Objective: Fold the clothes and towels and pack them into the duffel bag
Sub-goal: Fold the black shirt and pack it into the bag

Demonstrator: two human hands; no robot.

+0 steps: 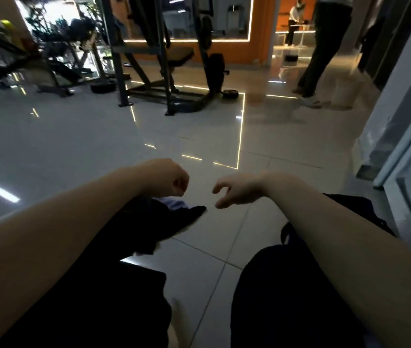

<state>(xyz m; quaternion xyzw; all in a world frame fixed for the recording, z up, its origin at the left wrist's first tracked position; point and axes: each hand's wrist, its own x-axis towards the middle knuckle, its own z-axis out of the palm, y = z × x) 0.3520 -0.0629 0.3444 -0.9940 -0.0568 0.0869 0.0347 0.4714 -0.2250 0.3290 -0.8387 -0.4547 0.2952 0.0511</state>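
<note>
- Shiny white floor tiles (pixel 212 237) lie under me, with a gym machine (pixel 164 79) far behind the dark cloth (pixel 149 222).
- My left hand (pixel 172 180) curls tight just above the dark cloth; I cannot tell if it pinches it.
- My right hand (pixel 237 190) hangs loose and holds nothing, just right of the cloth's corner.
- I should grab that corner and pull the cloth flat before folding.
- I see no bag.

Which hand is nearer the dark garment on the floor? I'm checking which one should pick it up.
Left. The left hand is directly over the dark garment; the right hand hangs over bare floor tile beside the garment's tip.
</note>
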